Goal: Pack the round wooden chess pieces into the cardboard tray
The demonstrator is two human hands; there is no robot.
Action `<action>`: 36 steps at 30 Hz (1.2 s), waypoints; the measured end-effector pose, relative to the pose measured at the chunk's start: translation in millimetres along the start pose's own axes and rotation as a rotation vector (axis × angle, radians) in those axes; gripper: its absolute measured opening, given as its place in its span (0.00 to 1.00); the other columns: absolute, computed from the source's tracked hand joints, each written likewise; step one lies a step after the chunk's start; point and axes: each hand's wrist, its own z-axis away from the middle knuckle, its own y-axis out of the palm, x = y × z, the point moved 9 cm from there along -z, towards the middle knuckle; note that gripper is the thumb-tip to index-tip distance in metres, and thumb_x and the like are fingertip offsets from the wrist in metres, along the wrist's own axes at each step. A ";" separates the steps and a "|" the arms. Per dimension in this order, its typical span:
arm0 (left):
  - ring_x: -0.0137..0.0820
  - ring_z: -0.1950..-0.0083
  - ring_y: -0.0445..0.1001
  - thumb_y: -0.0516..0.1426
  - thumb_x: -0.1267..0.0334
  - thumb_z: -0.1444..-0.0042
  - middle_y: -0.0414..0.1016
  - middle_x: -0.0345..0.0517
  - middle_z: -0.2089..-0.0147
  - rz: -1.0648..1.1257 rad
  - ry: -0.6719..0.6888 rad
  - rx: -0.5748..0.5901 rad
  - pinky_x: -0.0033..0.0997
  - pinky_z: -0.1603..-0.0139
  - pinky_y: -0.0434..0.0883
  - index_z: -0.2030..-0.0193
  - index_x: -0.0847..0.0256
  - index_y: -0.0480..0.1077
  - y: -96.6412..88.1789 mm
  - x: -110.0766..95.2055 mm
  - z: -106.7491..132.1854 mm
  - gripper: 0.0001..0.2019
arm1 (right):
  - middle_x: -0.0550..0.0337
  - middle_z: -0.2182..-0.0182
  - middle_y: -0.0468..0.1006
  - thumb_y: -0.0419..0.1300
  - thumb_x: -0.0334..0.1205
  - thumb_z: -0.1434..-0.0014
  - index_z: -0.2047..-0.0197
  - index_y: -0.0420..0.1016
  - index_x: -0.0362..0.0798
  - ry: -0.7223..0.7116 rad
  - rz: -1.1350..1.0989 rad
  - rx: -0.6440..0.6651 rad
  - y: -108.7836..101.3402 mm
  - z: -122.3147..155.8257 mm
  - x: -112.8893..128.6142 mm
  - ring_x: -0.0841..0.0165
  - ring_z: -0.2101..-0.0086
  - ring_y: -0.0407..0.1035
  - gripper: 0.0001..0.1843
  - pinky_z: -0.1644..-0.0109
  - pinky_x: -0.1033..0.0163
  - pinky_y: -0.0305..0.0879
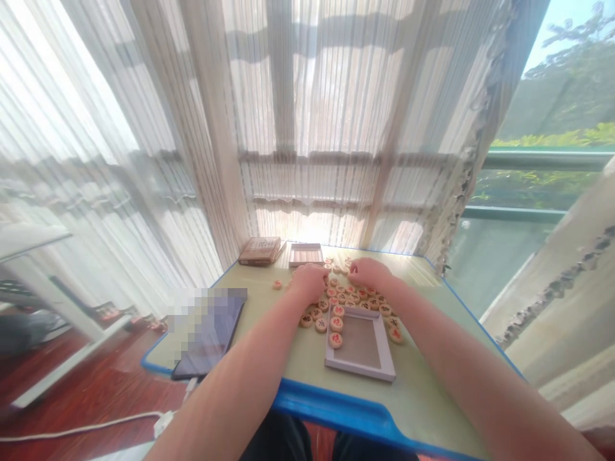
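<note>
Round wooden xiangqi pieces (332, 301) with red and black characters lie in a loose heap on the pale tabletop. My left hand (311, 283) rests over the heap's left side, its fingers curled down; what lies under them is hidden. On the heap's far right side, my right hand (371, 274) has its fingers drawn together among the pieces, and whether a piece is between them cannot be made out. Nearer to me is a shallow open box tray (361, 372). Three red-marked pieces (336, 324) form a column along its left side.
A second shallow box (306, 247) and a brown printed box (259, 250) stand at the table's far edge. One lone piece (277, 284) lies left of the heap. A dark tablet (216, 339) with a white cable is at the left. Sheer curtains (307, 115) hang behind the blue-edged table (331, 402).
</note>
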 end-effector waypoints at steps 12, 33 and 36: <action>0.36 0.52 0.71 0.51 0.71 0.49 0.77 0.42 0.56 0.003 0.016 -0.043 0.36 0.49 0.66 0.62 0.55 0.75 -1.2 -1.6 1.5 0.13 | 0.58 0.64 0.79 0.57 0.43 0.51 0.65 0.77 0.51 -0.060 -0.075 0.026 1.2 0.2 -1.4 0.67 0.69 0.71 0.11 0.71 0.66 0.59; 0.36 0.50 0.70 0.51 0.71 0.50 0.77 0.42 0.54 0.029 -0.021 -0.068 0.36 0.46 0.65 0.58 0.55 0.75 -7.1 1.4 4.2 0.16 | 0.55 0.58 0.78 0.53 0.41 0.43 0.59 0.77 0.48 -0.251 -0.144 -0.210 -0.8 0.2 14.2 0.64 0.57 0.67 0.14 0.49 0.60 0.58; 0.36 0.50 0.70 0.51 0.71 0.49 0.77 0.42 0.54 0.031 -0.019 -0.060 0.36 0.47 0.66 0.57 0.55 0.75 -6.8 -0.5 4.2 0.16 | 0.56 0.61 0.78 0.54 0.41 0.44 0.62 0.77 0.48 -0.236 -0.111 -0.175 4.8 -2.1 10.8 0.64 0.59 0.67 0.12 0.51 0.61 0.59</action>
